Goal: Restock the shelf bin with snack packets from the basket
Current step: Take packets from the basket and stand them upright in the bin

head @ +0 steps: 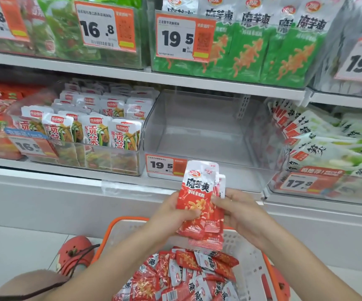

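**Packets held below the bare bin**

Beneath your hands, the basket (248, 253) ran off the frame's bottom edge, loose snack packets (188, 276) piled inside. Your left hand (173, 210) and right hand (235, 208) pinched a stack of packets (200, 203); those behind were mostly hidden. Just beyond, the clear shelf bin (204, 135) stood open-topped.

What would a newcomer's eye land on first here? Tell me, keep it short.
First, the stack of red snack packets held upright at centre by both the left hand and the right hand. Just behind it, the clear shelf bin stands empty among full neighbours, and below, the orange-rimmed basket holds many more red packets.
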The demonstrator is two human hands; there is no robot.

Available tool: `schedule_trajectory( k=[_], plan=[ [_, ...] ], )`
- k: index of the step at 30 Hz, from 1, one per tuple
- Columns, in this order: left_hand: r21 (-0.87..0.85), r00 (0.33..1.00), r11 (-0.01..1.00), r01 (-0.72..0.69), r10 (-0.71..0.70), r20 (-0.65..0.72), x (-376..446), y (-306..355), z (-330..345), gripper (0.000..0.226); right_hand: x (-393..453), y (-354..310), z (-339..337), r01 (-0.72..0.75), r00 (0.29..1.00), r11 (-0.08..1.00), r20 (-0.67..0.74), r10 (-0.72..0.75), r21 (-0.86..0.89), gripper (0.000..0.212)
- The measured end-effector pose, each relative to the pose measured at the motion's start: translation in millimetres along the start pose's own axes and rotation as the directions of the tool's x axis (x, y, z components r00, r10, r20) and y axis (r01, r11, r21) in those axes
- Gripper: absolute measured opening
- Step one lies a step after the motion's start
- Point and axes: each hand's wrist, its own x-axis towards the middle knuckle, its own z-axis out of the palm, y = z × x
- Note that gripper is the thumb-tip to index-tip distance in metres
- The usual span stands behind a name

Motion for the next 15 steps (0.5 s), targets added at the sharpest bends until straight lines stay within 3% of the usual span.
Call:
schedule_trajectory(
  k=[6, 11, 15],
  plan=[
    [0.051, 0.989, 0.99, -0.134, 0.137, -0.054, 0.1, 6.1, -3.2, 0.046, -0.1, -2.1, 14.8, 0.174, 0.985, 0.984, -0.01, -0.174, 0.031, 0.021],
    [0.071, 0.971, 0.977, -0.202, 0.209, -0.117, 0.6, 8.2, -0.5, 0.051, -0.1, -6.7, 25.1, 0.235, 0.971, 0.953, -0.006, -0.238, 0.193, 0.028],
    [0.402, 0.9, 0.848, -0.345, 0.421, -0.115, -4.4, 9.2, 0.3, 0.056, 4.8, 4.9, 27.4, 0.282, 0.959, 0.958, -0.027, -0.281, 0.056, 0.04]
  ],
)
